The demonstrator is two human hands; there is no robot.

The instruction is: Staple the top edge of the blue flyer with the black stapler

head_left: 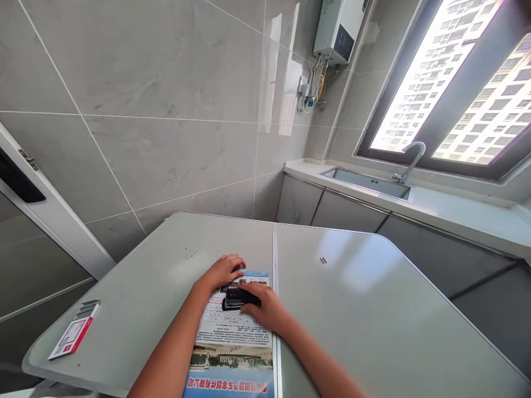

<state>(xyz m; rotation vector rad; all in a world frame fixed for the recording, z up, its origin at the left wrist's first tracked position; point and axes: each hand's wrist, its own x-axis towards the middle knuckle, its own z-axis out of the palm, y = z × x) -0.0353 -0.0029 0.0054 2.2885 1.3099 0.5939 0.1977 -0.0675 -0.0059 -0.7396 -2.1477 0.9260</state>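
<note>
Stapler is sitting over the printed leaflet on the surface, our right grip clasping one end; whether our left grip is pinching the leaflet, we cannot tell. We are judging the stapler rigid, light, best held lengthwise, the leaflet bendy.

Daylight pours through the window on the right, its panes almost white, laying pale glare across the table and streaks on the wall; the small print on the paper is blurred.
</note>
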